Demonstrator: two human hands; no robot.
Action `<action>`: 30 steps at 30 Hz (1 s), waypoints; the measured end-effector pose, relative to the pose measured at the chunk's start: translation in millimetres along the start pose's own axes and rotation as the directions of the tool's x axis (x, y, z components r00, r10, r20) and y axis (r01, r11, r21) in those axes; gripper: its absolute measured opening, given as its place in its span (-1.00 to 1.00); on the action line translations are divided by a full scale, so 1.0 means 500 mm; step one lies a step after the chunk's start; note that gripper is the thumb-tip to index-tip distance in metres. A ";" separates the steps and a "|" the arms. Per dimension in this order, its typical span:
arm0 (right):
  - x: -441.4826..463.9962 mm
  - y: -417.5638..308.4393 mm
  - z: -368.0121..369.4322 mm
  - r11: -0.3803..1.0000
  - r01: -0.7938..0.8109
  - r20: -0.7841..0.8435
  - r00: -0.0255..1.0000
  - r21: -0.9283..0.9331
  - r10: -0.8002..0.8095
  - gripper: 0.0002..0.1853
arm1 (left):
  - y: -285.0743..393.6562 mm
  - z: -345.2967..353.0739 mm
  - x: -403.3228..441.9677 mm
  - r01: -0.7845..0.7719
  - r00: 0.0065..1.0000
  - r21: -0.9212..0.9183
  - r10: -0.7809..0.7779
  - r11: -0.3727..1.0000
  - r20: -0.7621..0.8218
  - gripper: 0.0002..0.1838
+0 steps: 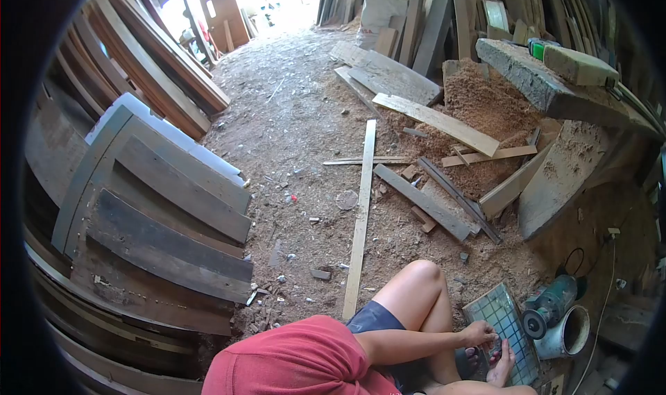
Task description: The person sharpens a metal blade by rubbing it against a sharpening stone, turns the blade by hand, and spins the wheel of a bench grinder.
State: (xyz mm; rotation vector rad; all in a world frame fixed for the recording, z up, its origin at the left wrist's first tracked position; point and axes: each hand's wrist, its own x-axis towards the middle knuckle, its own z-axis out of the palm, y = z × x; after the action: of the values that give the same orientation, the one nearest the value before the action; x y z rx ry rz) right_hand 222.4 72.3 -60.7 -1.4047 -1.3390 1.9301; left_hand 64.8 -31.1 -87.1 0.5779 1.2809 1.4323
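My left hand [478, 334] is closed in a pinch over a framed panel with a grid of dark lines [501, 313]. Whatever sits between those fingers is too small to make out. Close beside it, my right hand [504, 364] has its fingers curled, and a small dark reddish spot shows near their tips; what they hold is unclear. Both hands are low at the right, in front of my bent leg [409, 294]. Just past the panel, a green angle grinder [555, 301] with a round disc leans against a white cylindrical container [567, 334].
Long boards [361, 221] and offcuts lie on the sawdust-covered floor [298, 187]. A sawdust heap [479, 103] and a thick slab [517, 72] are at the right. Stacked curved planks [166, 221] line the left. A pale cable [602, 312] runs down beside the container.
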 end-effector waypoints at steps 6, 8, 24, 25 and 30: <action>0.000 -0.012 0.004 0.999 -0.033 -0.026 0.999 0.030 0.033 -0.74 | -0.011 -0.009 0.009 -0.024 0.999 0.024 0.023 0.999 0.025 -0.71; 0.010 0.009 -0.024 0.996 0.064 0.152 0.986 0.066 -0.074 -0.81 | 0.016 -0.018 -0.006 0.090 0.993 0.110 -0.097 0.990 0.067 -0.71; 0.305 -0.442 -0.280 0.360 0.012 -0.108 0.944 -0.933 -0.311 -0.71 | 0.057 0.005 -0.004 0.215 0.959 0.055 -0.221 0.975 0.175 -0.54; 0.347 -0.432 -0.265 0.167 -0.035 -0.063 0.984 -0.985 -0.167 -0.75 | 0.052 0.005 -0.001 0.227 0.957 0.062 -0.234 0.972 0.173 -0.54; 0.483 -0.313 -0.278 0.030 0.046 0.043 0.992 -0.998 -0.117 -0.70 | 0.041 -0.006 -0.003 0.190 0.965 0.088 -0.203 0.978 0.164 -0.56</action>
State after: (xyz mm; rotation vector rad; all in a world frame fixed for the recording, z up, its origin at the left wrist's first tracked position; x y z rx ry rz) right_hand 213.8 391.4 -51.5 -1.7113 -2.9561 0.4832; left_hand 54.9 -30.5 -69.0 0.5917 1.2187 1.1516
